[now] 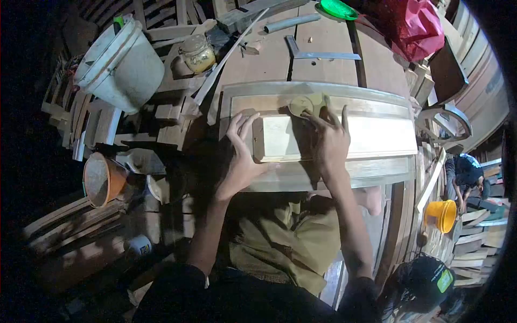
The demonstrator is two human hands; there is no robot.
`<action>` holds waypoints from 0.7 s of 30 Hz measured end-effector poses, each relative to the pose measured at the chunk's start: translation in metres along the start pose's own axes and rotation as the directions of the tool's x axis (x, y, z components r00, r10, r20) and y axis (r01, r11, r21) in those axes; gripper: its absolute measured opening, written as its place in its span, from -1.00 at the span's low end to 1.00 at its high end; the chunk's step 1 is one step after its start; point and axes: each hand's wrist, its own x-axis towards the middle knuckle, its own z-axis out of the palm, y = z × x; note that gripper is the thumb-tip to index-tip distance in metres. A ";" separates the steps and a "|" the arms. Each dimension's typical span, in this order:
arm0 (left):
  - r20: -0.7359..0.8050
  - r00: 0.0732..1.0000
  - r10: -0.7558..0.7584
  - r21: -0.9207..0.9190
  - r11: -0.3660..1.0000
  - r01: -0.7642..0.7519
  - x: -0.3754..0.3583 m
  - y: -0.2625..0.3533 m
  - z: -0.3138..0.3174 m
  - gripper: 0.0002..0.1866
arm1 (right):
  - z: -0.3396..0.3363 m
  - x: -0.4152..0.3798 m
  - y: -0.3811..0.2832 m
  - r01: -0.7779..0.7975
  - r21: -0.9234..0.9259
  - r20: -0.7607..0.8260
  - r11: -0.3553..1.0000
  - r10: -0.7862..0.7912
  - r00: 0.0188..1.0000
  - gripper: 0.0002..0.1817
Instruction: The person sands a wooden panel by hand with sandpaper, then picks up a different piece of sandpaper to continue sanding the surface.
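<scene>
A pale wooden board [377, 134] lies across a larger framed wooden panel [323, 171] in front of me. My left hand [240, 153] spans the board's left end, with fingers at its far edge and thumb along the near edge. Over the board's far edge, my right hand [329, 134] pinches a tan piece of sandpaper [300, 106], rounded at its left part. Some of the sandpaper is hidden behind the right fingers, and a shadow of the hand falls on the board.
Beyond the panel lie a metal try square [328, 55], a grey tube [292, 23] and a green dish [338, 8]. Left stand a white bucket [126, 70], a glass jar [197, 54] and an orange bucket [103, 180]. Two people [425, 282] are at right, near a yellow bucket [440, 215].
</scene>
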 end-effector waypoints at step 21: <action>-0.005 1.000 -0.022 -0.024 0.999 0.022 0.000 0.001 0.001 0.43 | 0.027 0.002 0.019 -0.074 0.059 -0.267 0.996 0.087 0.960 -0.65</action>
